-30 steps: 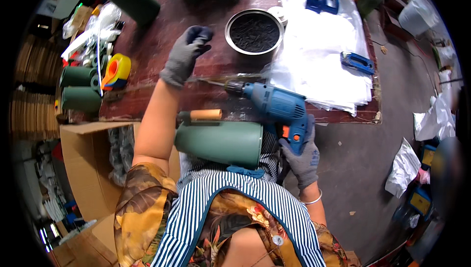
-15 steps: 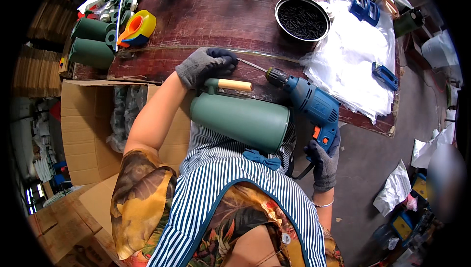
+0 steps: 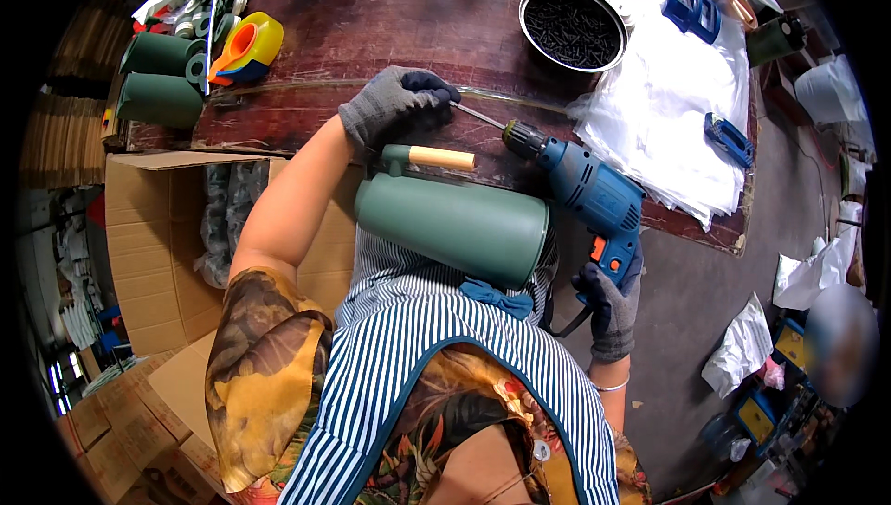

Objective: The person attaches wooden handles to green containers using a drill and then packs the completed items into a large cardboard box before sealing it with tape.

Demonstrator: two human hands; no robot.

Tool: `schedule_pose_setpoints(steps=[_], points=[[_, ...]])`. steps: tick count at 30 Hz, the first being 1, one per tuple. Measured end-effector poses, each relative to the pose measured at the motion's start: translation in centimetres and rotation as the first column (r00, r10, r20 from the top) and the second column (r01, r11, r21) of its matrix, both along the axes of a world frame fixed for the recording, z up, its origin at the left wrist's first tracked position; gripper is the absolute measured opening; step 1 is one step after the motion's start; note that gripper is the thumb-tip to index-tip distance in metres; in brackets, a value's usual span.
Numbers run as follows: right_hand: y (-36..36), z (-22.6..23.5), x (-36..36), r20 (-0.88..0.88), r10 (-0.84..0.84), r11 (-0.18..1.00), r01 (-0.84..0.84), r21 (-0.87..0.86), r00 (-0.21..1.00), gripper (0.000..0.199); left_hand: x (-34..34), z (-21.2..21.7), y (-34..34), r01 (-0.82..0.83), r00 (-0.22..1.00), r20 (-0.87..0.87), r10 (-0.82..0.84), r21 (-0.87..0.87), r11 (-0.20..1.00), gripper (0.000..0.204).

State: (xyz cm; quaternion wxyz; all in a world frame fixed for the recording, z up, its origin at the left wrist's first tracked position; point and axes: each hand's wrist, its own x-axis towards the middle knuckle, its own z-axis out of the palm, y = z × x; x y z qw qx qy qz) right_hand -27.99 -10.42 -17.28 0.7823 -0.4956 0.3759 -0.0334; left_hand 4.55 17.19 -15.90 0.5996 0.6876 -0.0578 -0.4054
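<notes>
My right hand (image 3: 608, 305), in a grey and dark glove, is wrapped round the grip of a blue power drill (image 3: 594, 189). The drill's long bit (image 3: 483, 117) points left. At its tip my gloved left hand (image 3: 397, 104) has thumb and fingers pinched together; whatever is between them is hidden. Below the bit, a green jug (image 3: 455, 226) lies on its side between my apron and the table edge. Its handle, with a pale wooden grip (image 3: 444, 159), faces the table.
A metal bowl (image 3: 594, 69) of small black screws (image 3: 571, 32) stands on the dark red table (image 3: 418, 18). White bags (image 3: 664, 124) and blue clips lie at right. A yellow tape dispenser (image 3: 267, 33) and green cylinders (image 3: 160, 101) are at left, above an open carton (image 3: 144, 254).
My left hand has shifted slightly up and right, still at the bit's tip. The drill and the green jug stay nearly where they were.
</notes>
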Motion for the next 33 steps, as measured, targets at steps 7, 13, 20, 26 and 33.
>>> schedule_pose_setpoints(steps=[7,13,20,26,33], points=[[-0.5,0.4,0.1,-0.006,0.013,1.0,-0.013,0.002,1.0,0.079,3.1,-1.6,0.3,0.312,0.859,0.345,-0.378,0.231,0.922,0.022],[-3.1,2.8,1.7,-0.032,0.205,0.979,-0.205,0.01,0.978,0.065,3.2,-1.7,0.5,0.387,0.429,0.689,-0.584,0.443,0.808,0.03],[-4.5,-0.8,2.3,0.044,0.03,0.849,-0.049,0.525,0.999,0.057,-0.1,-1.2,0.6,0.015,0.5,0.842,-0.201,0.223,0.975,0.053],[-7.2,-0.7,-0.1,0.08,0.022,0.782,-0.067,0.619,0.997,0.062,-6.6,1.3,3.8,0.214,0.756,0.53,-0.385,0.355,0.91,0.046],[-11.8,0.7,-2.3,-0.118,0.105,0.821,-0.02,0.57,0.987,0.056,-6.6,0.7,4.1,0.097,0.824,0.532,-0.195,0.207,0.974,0.044]])
